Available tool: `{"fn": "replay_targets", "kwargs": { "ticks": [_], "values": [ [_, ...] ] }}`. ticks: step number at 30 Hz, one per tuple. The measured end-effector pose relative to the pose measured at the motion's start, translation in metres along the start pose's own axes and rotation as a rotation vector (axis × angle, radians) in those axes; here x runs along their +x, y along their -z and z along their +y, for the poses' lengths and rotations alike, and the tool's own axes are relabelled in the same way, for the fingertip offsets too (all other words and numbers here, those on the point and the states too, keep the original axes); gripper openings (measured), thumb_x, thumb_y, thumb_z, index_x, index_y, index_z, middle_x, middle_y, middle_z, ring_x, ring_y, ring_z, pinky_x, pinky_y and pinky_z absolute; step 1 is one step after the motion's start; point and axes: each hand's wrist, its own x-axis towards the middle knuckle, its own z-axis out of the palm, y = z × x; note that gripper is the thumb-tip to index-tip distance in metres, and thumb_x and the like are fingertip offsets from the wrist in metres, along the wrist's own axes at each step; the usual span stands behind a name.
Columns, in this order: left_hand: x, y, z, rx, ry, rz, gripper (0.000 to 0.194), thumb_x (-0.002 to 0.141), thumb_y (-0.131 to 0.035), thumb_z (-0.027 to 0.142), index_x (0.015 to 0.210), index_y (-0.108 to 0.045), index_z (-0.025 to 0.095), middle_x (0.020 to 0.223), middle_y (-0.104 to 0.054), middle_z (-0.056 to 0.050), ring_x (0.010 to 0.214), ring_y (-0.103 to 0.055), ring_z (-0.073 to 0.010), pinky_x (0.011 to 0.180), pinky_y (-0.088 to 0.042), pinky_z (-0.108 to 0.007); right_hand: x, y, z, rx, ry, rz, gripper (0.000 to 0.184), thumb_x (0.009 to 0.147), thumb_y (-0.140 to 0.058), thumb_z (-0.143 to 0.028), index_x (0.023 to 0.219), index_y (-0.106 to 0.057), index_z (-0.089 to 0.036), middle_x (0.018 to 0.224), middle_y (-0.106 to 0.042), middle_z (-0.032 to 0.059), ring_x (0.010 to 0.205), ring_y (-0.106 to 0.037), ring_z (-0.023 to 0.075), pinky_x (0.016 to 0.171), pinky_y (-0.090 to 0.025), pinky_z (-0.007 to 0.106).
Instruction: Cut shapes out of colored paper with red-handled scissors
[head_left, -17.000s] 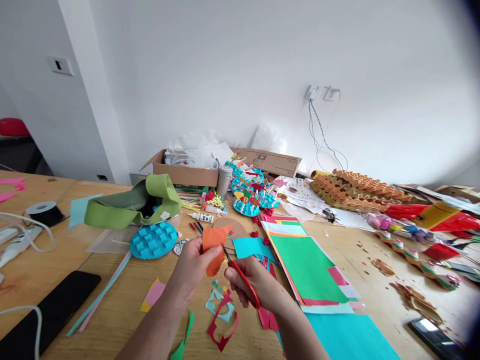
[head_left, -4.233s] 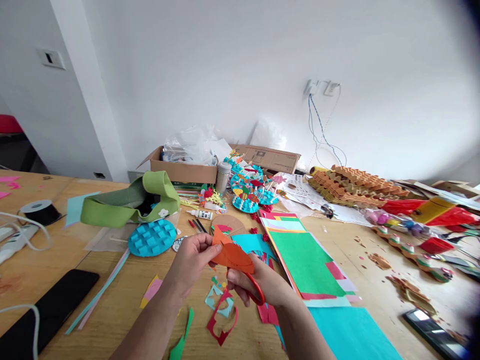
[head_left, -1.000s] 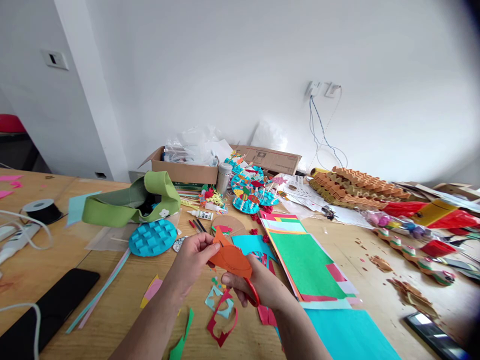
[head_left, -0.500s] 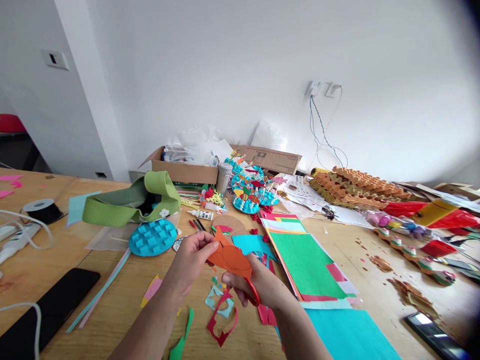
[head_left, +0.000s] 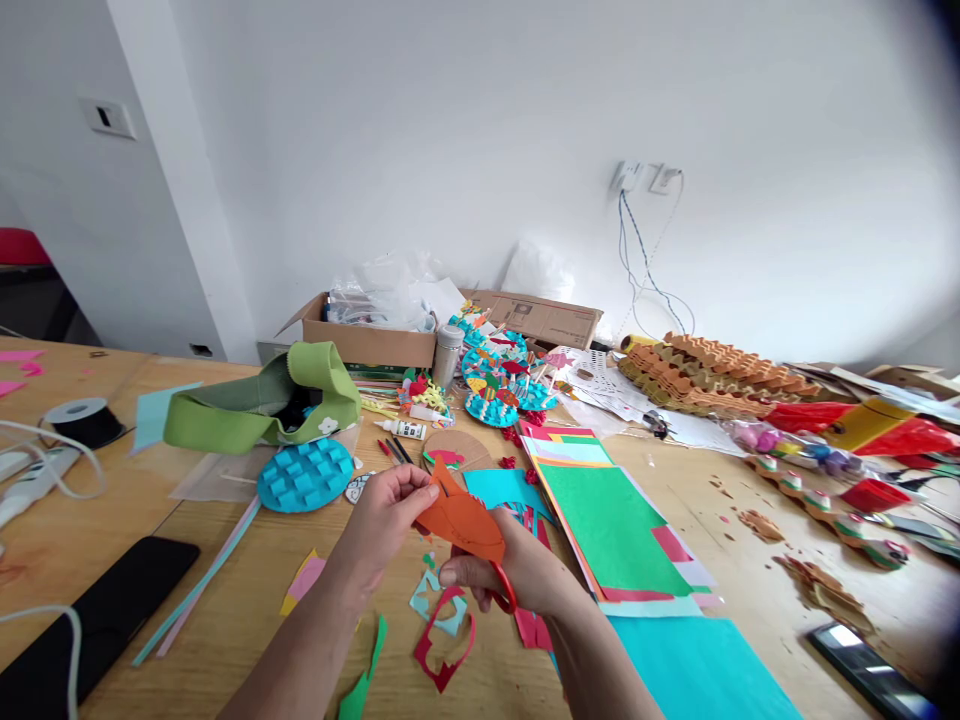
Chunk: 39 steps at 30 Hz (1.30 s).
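My left hand (head_left: 394, 510) pinches the left end of a piece of orange paper (head_left: 463, 522) between thumb and fingers. Drawn lines mark the paper, and a cut strip stands up at its left end. My right hand (head_left: 506, 575) is closed around the red handle of a pair of scissors (head_left: 504, 588); their blades are hidden behind the paper. Below the hands, a red paper offcut (head_left: 424, 645) and a light blue offcut (head_left: 452, 622) lie on the wooden table (head_left: 262, 640). A green paper scrap (head_left: 365, 670) rests nearer to me.
On the left are a green felt bag (head_left: 225, 412), a blue woven disc (head_left: 306, 475) and a black phone (head_left: 97, 620). Coloured paper sheets (head_left: 607, 530) are stacked right of my hands. Farther back stand a cardboard box (head_left: 375, 342) and a metal bottle (head_left: 448, 355). Egg trays (head_left: 712, 375) sit back right.
My right hand and the scissors have shifted slightly, with the thumb a little lower. The orange paper has tilted slightly; my left hand keeps its hold in nearly the same place.
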Motion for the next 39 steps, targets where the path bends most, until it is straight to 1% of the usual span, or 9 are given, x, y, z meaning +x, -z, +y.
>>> {"fn": "replay_targets", "kwargs": {
  "ticks": [2,10,13,19,25,29,33,39],
  "values": [
    [0.0005,0.0001,0.0002,0.003,0.000,0.002,0.023,0.068,-0.066,0.038,0.069,-0.061,0.016,0.060,-0.059,0.001,0.056,-0.048,-0.0109,0.051,-0.035,-0.022,-0.0003,-0.0004,-0.0005,-0.012,-0.004,0.005,0.044,0.064,-0.086,-0.042,0.069,-0.050,-0.018,0.047,-0.055,-0.0080,0.035,-0.046,0.0055,0.034,-0.034,0.015],
    [0.0001,-0.0002,-0.0010,0.002,-0.007,0.000,0.024,0.070,-0.066,0.039,0.070,-0.061,0.016,0.062,-0.059,0.001,0.057,-0.047,-0.0106,0.052,-0.035,-0.022,-0.0007,-0.0028,0.0007,-0.033,0.005,0.036,0.043,0.065,-0.084,-0.048,0.071,-0.055,-0.016,0.046,-0.053,-0.0078,0.035,-0.044,0.0050,0.034,-0.034,0.014],
    [0.0007,0.0002,-0.0020,0.006,-0.007,-0.001,0.024,0.070,-0.066,0.039,0.070,-0.061,0.016,0.062,-0.058,0.001,0.057,-0.046,-0.0107,0.052,-0.036,-0.022,-0.0009,-0.0034,0.0014,-0.031,0.006,0.041,0.042,0.066,-0.084,-0.047,0.071,-0.055,-0.017,0.045,-0.052,-0.0080,0.036,-0.044,0.0052,0.033,-0.033,0.014],
    [0.0027,0.0002,-0.0021,0.008,-0.002,0.010,0.024,0.069,-0.066,0.039,0.071,-0.061,0.016,0.062,-0.059,0.001,0.056,-0.047,-0.0111,0.051,-0.035,-0.022,-0.0020,-0.0035,0.0011,-0.024,-0.040,0.049,0.041,0.067,-0.083,-0.044,0.074,-0.052,-0.018,0.046,-0.052,-0.0087,0.036,-0.044,0.0050,0.032,-0.031,0.013],
    [0.0019,0.0007,-0.0019,0.020,-0.018,0.024,0.023,0.069,-0.066,0.040,0.070,-0.061,0.017,0.061,-0.058,0.002,0.056,-0.046,-0.0111,0.051,-0.035,-0.022,-0.0020,-0.0038,0.0005,-0.012,-0.013,0.034,0.040,0.068,-0.083,-0.044,0.074,-0.054,-0.017,0.046,-0.051,-0.0091,0.036,-0.043,0.0045,0.033,-0.031,0.013],
    [0.0014,0.0003,-0.0012,0.018,-0.021,0.010,0.023,0.069,-0.066,0.039,0.069,-0.060,0.017,0.062,-0.059,0.001,0.059,-0.048,-0.0123,0.054,-0.037,-0.023,-0.0016,-0.0031,0.0016,-0.006,-0.013,0.038,0.041,0.066,-0.084,-0.045,0.074,-0.055,-0.017,0.048,-0.053,-0.0081,0.037,-0.045,0.0052,0.033,-0.032,0.013],
    [-0.0003,-0.0010,0.0000,0.029,-0.020,0.008,0.024,0.070,-0.066,0.040,0.069,-0.060,0.017,0.061,-0.057,0.001,0.058,-0.046,-0.0120,0.052,-0.036,-0.023,-0.0025,-0.0017,0.0018,-0.032,-0.033,0.038,0.040,0.067,-0.084,-0.043,0.076,-0.055,-0.017,0.049,-0.056,-0.0071,0.038,-0.047,0.0056,0.035,-0.034,0.013],
    [-0.0009,-0.0018,-0.0001,0.025,-0.014,0.013,0.022,0.070,-0.066,0.038,0.068,-0.061,0.017,0.061,-0.058,0.001,0.058,-0.047,-0.0122,0.052,-0.036,-0.023,-0.0049,-0.0027,-0.0027,-0.012,-0.067,0.039,0.043,0.067,-0.084,-0.043,0.078,-0.051,-0.019,0.051,-0.056,-0.0075,0.040,-0.048,0.0060,0.035,-0.034,0.014]
  ]
}}
